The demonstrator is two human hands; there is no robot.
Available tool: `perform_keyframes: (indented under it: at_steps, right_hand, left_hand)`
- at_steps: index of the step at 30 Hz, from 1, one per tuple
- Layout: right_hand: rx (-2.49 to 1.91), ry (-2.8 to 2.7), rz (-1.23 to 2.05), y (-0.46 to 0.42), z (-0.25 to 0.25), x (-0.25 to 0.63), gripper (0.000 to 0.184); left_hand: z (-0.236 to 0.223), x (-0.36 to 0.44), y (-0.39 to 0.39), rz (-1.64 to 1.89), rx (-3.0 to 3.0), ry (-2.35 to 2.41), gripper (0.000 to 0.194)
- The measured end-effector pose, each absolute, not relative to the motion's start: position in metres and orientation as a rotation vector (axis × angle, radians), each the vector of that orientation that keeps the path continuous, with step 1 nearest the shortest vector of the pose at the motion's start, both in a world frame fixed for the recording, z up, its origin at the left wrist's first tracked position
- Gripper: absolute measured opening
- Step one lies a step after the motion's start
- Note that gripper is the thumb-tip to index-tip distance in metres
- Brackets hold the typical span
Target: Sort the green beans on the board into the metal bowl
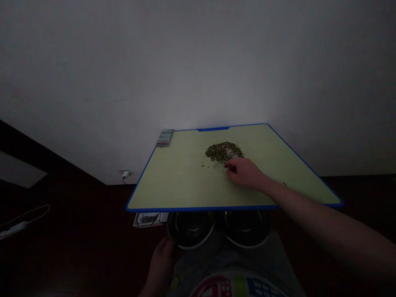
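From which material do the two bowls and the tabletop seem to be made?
Left bowl and right bowl: probably polished metal, as the rims shine and reflections show inside, though dim light leaves doubt.
Tabletop: perhaps laminate, with a smooth, pale face.
Blue edging: likely plastic, being evenly coloured.

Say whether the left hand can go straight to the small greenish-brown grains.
Probably not: the left hand is beside a round, dark bowl, with the pale yellow, blue-edged tabletop in the way.
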State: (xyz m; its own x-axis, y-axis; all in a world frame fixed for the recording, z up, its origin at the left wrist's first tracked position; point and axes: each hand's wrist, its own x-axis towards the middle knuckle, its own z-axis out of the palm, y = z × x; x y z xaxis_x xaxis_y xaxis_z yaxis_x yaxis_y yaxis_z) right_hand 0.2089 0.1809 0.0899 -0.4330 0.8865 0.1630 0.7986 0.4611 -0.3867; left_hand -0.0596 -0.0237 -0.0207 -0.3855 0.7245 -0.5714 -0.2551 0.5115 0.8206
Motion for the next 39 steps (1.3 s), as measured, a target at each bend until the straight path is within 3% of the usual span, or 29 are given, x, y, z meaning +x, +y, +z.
perform_keyframes:
  at_steps: [8, 22, 39]
  right_hand:
    - [-1.415, -2.406, 0.354, 0.199, 0.088, 0.19, 0.026]
    - [-1.392, -2.475, 0.371, 0.227, 0.092, 0.157, 0.021]
    - [-0.969, -2.704, 0.481, 0.192, 0.093, 0.148, 0.025]
  left_hand:
    - [0.002, -0.054, -0.03, 1.121, 0.373, 1.456, 0.005]
    - [0.005, -0.048, -0.028, 1.208, 0.277, 1.337, 0.011]
    - [0.001, -0.049, -0.022, 1.21, 0.28, 1.29, 0.013]
